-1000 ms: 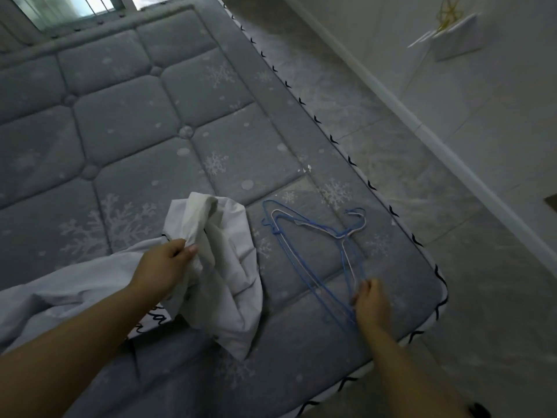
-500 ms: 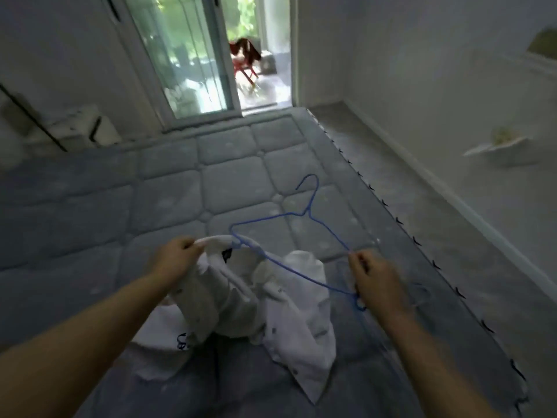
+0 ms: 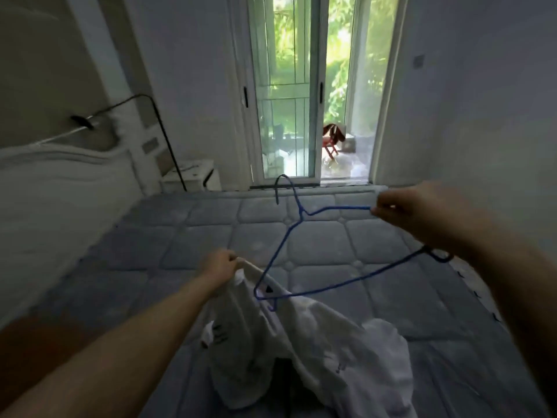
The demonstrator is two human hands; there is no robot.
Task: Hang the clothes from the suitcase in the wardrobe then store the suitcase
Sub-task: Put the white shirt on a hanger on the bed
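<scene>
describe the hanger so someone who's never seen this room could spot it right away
Start at the grey quilted mattress below the glass door. Above it, the right hand holds a blue wire hanger, its lower corner at the white shirt held by the left hand. It is the only thin blue wire shape here.

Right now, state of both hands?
Left hand: closed, gripping the white shirt at its top edge.
Right hand: closed, pinching one arm of the blue hanger.

A home bedroom: a bare quilted mattress [image 3: 301,245] fills the floor space, a white headboard [image 3: 60,164] and small bedside table [image 3: 193,176] at one side, a sliding glass door [image 3: 286,86] beyond.
</scene>
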